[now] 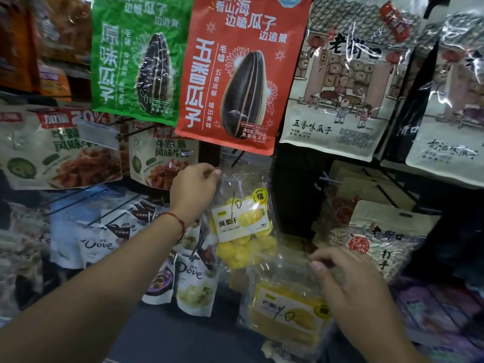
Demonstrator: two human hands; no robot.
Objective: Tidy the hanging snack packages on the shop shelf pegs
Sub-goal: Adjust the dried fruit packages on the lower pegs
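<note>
R hand (351, 281) pinched top of lower yellow fruit pkg (285, 318), L hand (195, 188) gripped upper clear pineapple pkg (243, 221) by its top under the red seed bag (235, 74); rehanging step, prob. needs hole lined up w/ peg.

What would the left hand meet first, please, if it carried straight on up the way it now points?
Probably the red sunflower seed bag: the left hand, pinching the clear yellow fruit pack by its top, sits just below that bag's bottom edge. Depth is unclear, so it might pass in front.
</note>
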